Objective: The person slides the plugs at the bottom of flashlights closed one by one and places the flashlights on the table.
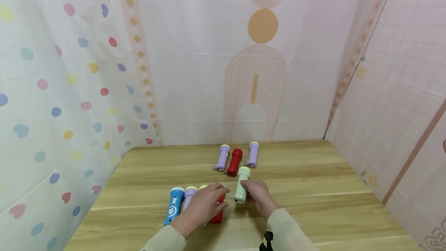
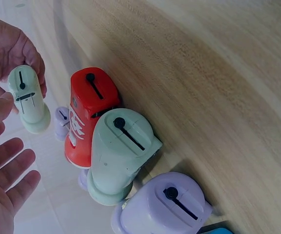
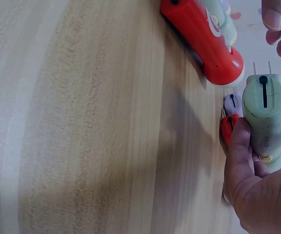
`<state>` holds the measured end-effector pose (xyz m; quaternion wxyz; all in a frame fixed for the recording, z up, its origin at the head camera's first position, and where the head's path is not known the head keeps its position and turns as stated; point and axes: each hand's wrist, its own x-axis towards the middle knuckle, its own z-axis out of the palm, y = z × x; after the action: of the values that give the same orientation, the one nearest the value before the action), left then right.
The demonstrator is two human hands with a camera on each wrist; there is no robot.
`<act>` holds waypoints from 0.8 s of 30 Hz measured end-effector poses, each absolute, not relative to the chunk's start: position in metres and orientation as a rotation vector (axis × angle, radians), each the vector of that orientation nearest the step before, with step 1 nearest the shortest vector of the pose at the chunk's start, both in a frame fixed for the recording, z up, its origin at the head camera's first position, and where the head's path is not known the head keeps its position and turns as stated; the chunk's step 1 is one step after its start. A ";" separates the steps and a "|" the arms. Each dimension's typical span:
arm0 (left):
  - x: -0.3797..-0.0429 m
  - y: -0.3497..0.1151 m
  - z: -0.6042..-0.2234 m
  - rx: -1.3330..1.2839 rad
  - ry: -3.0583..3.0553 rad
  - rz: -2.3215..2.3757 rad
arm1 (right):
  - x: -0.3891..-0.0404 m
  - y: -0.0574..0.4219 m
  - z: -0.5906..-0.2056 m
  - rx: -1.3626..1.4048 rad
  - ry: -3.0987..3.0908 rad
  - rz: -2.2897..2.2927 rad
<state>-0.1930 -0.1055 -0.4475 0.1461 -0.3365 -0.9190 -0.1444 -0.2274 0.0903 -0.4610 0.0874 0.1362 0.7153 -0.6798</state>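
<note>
My right hand (image 1: 258,195) grips a mint-green flashlight (image 1: 242,185) above the table, its pale head pointing away. Two thin metal prongs (image 3: 262,68) stick out of its tail end, beside a black slot. My left hand (image 1: 205,204) has its fingers loosely extended and holds nothing; its fingertips are near the green flashlight's tail. Below the left hand is a row of flashlights: a blue one (image 1: 174,206), a purple one (image 2: 162,207), another mint-green one (image 2: 121,151) and a red one (image 2: 92,114). The left hand partly covers this row in the head view.
Farther back on the wooden table (image 1: 299,177) lie two purple flashlights, one left (image 1: 223,158) and one right (image 1: 253,155), with a red flashlight (image 1: 235,162) between them. Patterned curtains (image 1: 195,88) hang behind the table and along both sides.
</note>
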 end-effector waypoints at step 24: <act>-0.193 -0.095 -0.449 -1.068 -2.599 -0.493 | -0.226 0.087 -0.453 0.385 1.958 -2.058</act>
<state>-0.1929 -0.0946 -0.4493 0.1439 -0.3706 -0.9015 -0.1710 -0.2257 0.0867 -0.4526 0.1371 0.1329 0.6765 -0.7112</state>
